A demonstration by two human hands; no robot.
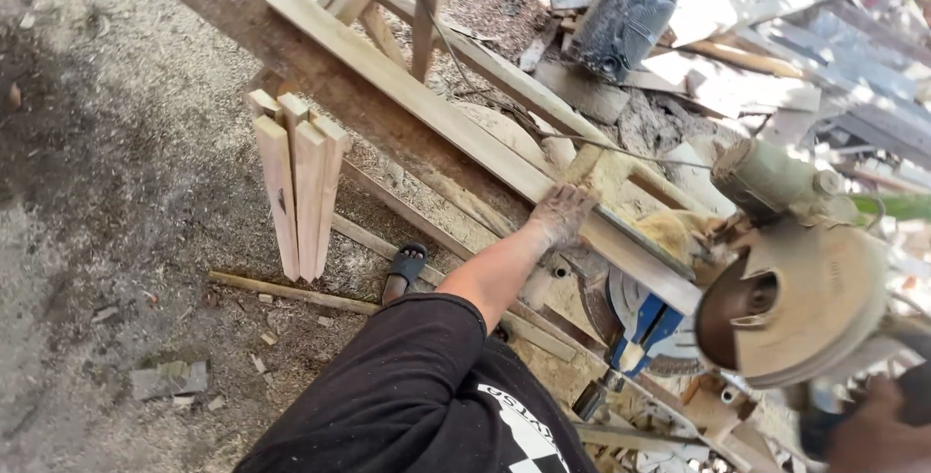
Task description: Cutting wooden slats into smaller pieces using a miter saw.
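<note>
My left hand (561,213), dusty with sawdust, presses flat on a long pale wooden plank (427,109) that lies across the bench of a chop saw. The saw's dust-coated guard and motor (805,289) sit at the right, raised just right of the plank's end. My right hand (873,429) is at the lower right edge, blurred, on the saw's dark handle. My black sleeve and shirt fill the bottom middle.
Several short cut boards (301,182) stand upright against the bench on the left. Sawdust covers the ground (116,192). My sandalled foot (404,269) is under the bench. Scrap wood (756,75) and a dark machine (626,12) pile up behind the saw.
</note>
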